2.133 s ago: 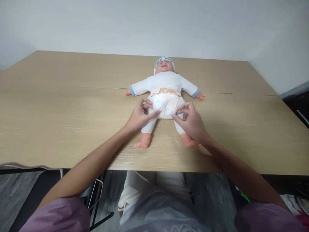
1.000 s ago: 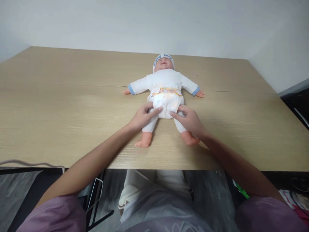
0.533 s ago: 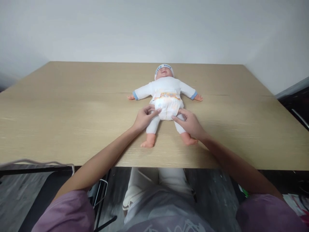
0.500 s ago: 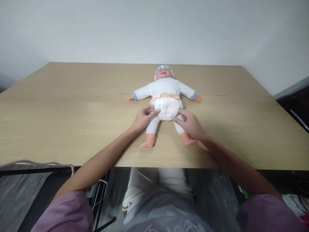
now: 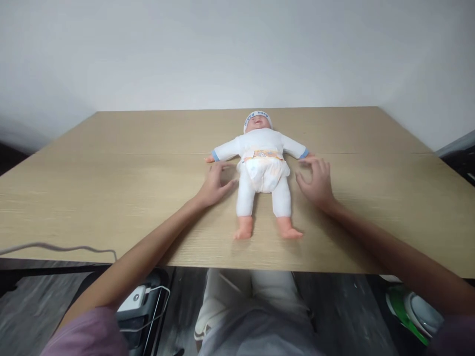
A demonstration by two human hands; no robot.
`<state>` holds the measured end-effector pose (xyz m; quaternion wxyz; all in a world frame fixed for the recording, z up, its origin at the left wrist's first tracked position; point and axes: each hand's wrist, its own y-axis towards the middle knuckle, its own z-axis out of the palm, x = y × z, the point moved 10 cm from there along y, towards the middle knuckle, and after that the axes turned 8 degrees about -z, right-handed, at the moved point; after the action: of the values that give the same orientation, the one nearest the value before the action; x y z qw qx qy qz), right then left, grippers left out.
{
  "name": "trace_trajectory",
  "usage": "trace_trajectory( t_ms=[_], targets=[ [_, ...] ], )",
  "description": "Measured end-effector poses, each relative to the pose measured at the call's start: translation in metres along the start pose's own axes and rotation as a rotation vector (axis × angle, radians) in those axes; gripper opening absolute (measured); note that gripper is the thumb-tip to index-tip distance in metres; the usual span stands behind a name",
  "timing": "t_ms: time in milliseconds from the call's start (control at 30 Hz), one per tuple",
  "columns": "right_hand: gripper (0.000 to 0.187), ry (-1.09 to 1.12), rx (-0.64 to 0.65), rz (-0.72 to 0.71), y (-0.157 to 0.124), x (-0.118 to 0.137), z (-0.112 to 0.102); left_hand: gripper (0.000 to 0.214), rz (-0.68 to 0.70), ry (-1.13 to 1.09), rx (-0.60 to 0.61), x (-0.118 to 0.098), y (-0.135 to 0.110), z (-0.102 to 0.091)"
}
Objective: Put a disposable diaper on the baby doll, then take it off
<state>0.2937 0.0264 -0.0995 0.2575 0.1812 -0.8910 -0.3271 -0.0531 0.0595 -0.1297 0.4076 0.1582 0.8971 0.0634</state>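
A baby doll (image 5: pixel 260 137) lies on its back on the wooden table, arms spread and bare feet toward me. It wears white clothes with blue cuffs and a white headband with blue letters. Around its hips sits a white diaper (image 5: pixel 265 173) with an orange patterned waistband. My left hand (image 5: pixel 215 185) is just left of the diaper, thumb and fingers apart, holding nothing. On the other side my right hand (image 5: pixel 317 183) is raised by the doll's hand, slightly blurred, its fingers spread and nothing in them.
The wooden table (image 5: pixel 141 183) reaches back to a pale wall. A light cable (image 5: pixel 55 246) runs along its front left edge. Below on the left is a white power adapter (image 5: pixel 134 298) with a cord; at lower right, green and white round items (image 5: pixel 408 311).
Both hands have let go of the diaper's leg edges and moved outward, the right one farther. The doll's legs lie closer together, and the whole view has shifted a little.
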Motion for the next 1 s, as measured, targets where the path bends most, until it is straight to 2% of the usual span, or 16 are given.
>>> trace_trajectory(
  t_ms=[100, 167, 300, 433, 667, 800, 900, 1000],
  targets=[
    [0.054, -0.195, 0.087, -0.046, 0.034, -0.028, 0.037, 0.058, 0.016, 0.362, -0.184, 0.0, 0.034, -0.003],
    [0.061, -0.271, 0.139, -0.037, 0.056, -0.04, 0.062, 0.061, -0.029, 0.481, -0.236, 0.004, 0.059, 0.001],
    [0.058, -0.35, 0.227, 0.013, 0.083, -0.051, 0.097, 0.066, -0.094, 0.601, -0.186, 0.012, 0.102, 0.016],
    [0.057, -0.365, 0.268, 0.019, 0.085, -0.055, 0.105, 0.067, -0.129, 0.651, -0.156, 0.02, 0.116, 0.019],
    [0.065, -0.341, 0.262, 0.026, 0.084, -0.061, 0.102, 0.066, -0.129, 0.631, -0.132, 0.02, 0.113, 0.017],
    [0.055, -0.275, 0.188, 0.052, 0.086, -0.058, 0.093, 0.059, -0.134, 0.581, -0.145, 0.001, 0.1, 0.01],
    [0.049, -0.172, 0.132, 0.071, 0.082, -0.048, 0.074, 0.051, -0.167, 0.483, -0.197, -0.027, 0.068, -0.005],
    [0.048, -0.05, 0.12, 0.09, 0.065, -0.026, 0.042, 0.052, -0.193, 0.346, -0.227, -0.061, 0.009, -0.022]
  ],
)
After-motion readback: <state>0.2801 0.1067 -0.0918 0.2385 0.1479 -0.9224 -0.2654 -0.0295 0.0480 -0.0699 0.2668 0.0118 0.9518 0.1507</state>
